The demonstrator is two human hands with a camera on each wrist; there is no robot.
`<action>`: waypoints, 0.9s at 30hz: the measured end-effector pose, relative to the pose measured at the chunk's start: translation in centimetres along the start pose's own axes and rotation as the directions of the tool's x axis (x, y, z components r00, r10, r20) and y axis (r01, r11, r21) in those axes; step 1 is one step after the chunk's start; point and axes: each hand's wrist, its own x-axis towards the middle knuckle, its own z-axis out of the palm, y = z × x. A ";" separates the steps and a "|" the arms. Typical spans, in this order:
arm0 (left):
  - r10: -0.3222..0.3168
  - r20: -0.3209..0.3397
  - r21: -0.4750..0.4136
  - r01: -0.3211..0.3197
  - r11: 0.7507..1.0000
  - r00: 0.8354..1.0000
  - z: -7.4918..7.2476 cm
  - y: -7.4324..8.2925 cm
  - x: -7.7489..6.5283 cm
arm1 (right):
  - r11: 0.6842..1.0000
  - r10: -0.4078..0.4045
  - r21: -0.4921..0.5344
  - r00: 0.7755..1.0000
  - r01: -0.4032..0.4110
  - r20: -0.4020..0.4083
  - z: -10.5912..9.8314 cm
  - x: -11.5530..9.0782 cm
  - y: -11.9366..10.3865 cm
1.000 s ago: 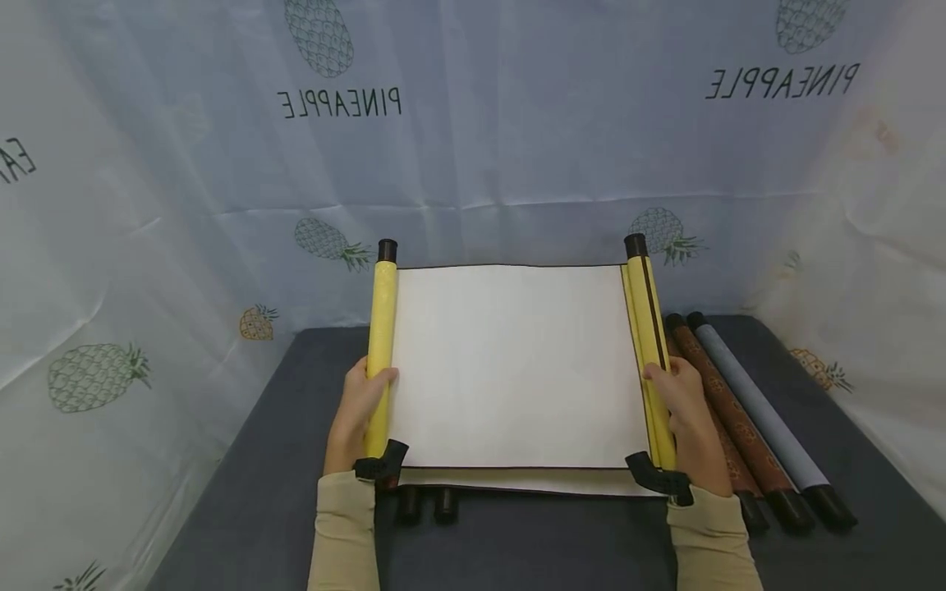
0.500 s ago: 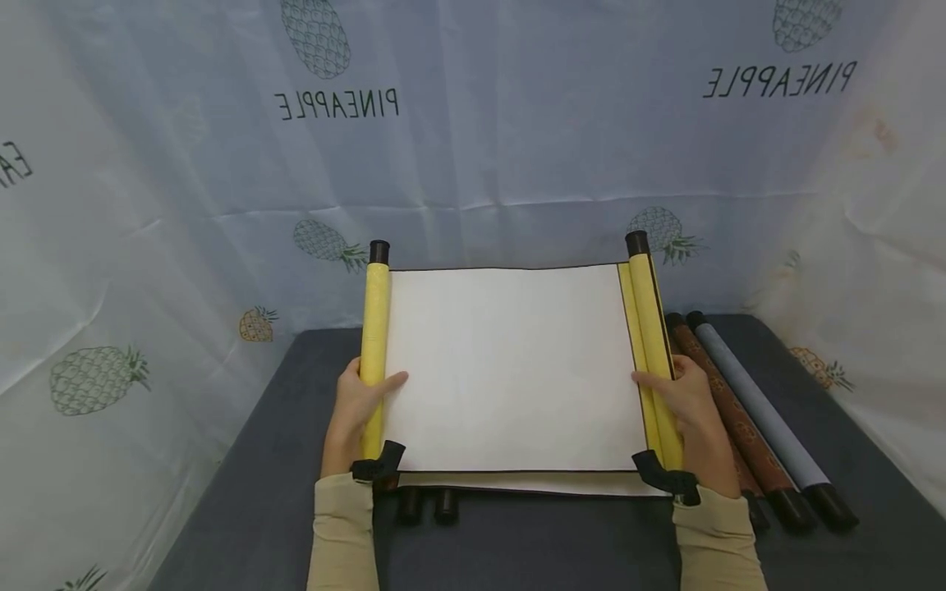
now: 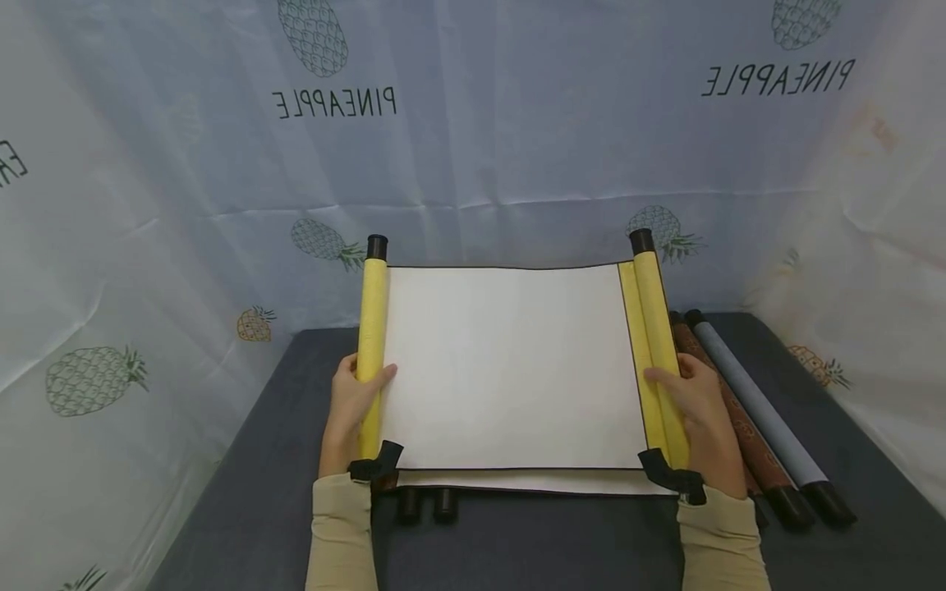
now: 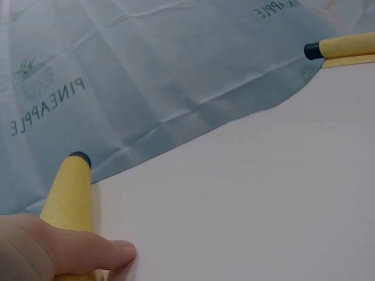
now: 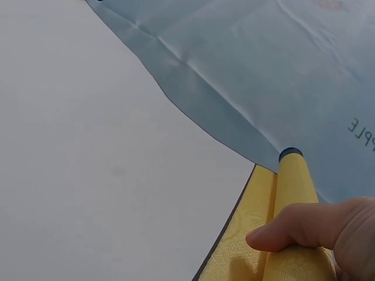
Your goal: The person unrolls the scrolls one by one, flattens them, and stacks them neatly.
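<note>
A hanging scroll with blank white paper is stretched between two yellow rollers that have black end caps. My left hand grips the left roller, its thumb lying over onto the paper. Round the right roller curls my right hand, thumb across the front. Beside that roller a yellow fabric strip with a dark edge borders the paper. In the left wrist view the left thumb crosses the roller just below its cap. A second layer of the scroll hangs below the front sheet's lower edge.
On the dark table, a brown patterned scroll and a grey scroll lie rolled at the right. Black roller ends poke out under the held scroll. A pineapple-print curtain hangs behind and at both sides.
The rollers have moved slightly apart, the left one leftward and the right one rightward. The right roller has turned, so more of the yellow strip beside it shows.
</note>
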 end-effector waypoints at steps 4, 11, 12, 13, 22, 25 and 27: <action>-0.004 -0.010 0.000 0.004 1.000 1.000 0.0 0.0 0.0 | 0.999 0.018 -0.034 1.000 -0.018 -0.002 -0.5 -0.1 0.3; 0.049 -0.027 -0.008 -0.049 0.999 0.998 0.0 0.0 -0.1 | 0.998 0.023 -0.054 1.000 -0.022 0.012 -1.0 -0.1 0.2; 0.050 -0.030 -0.007 -0.050 0.999 0.998 0.0 0.0 -0.1 | 0.998 0.025 -0.054 1.000 -0.024 0.015 -1.0 -0.2 0.1; 0.050 -0.033 -0.007 -0.050 0.999 0.998 0.0 0.0 -0.1 | 0.998 0.025 -0.057 1.000 -0.025 0.016 -1.0 -0.2 0.1; 0.068 -0.079 -0.008 -0.069 0.998 0.995 0.0 -0.2 -0.1 | 0.996 -0.046 -0.079 0.999 0.044 -0.021 -0.9 -0.4 0.2; 0.084 -0.095 -0.012 -0.086 0.996 0.992 0.0 -0.2 -0.1 | 0.998 -0.042 -0.045 0.997 0.039 -0.058 -0.7 -0.3 0.0; 0.098 -0.108 -0.021 -0.100 0.995 0.989 -0.1 -0.2 0.0 | 0.999 -0.031 -0.018 0.996 0.029 -0.086 -0.6 -0.2 -0.1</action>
